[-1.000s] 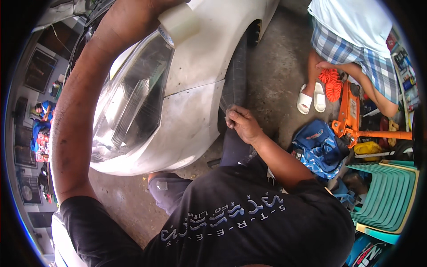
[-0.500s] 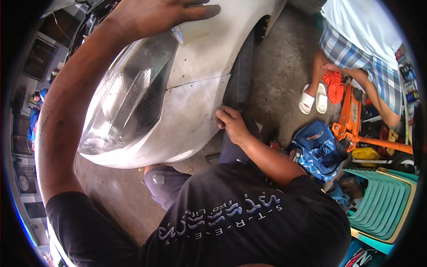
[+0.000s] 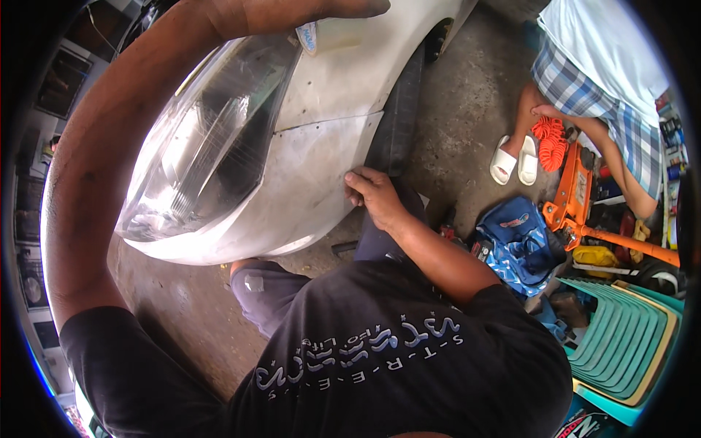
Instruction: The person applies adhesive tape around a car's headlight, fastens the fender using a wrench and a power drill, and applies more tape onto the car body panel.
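Note:
A white car's front corner fills the middle, with a clear headlight [image 3: 208,139] and a dull, smudged bumper [image 3: 310,168] below a panel seam. My left hand [image 3: 310,10] stretches over the fender [image 3: 343,77] at the top, partly cut off by the picture's edge; the digit in view is extended. Just below it, a small white piece with blue marks [image 3: 307,38] lies at the headlight's upper corner. My right hand [image 3: 376,197] is at the bumper's side edge, its fingers curled in and touching the surface. Whatever they hold, if anything, is hidden.
Right of the car, another person's legs in plaid shorts [image 3: 577,84] and white slippers [image 3: 527,160] stand near a coiled orange hose [image 3: 549,142]. An orange floor jack [image 3: 573,193], a blue bag [image 3: 515,244] and stacked green stools [image 3: 621,350] lie to my right.
The view has shifted slightly. My left hand has slid a little to the right over the fender. My right hand has moved slightly left, further onto the bumper's surface.

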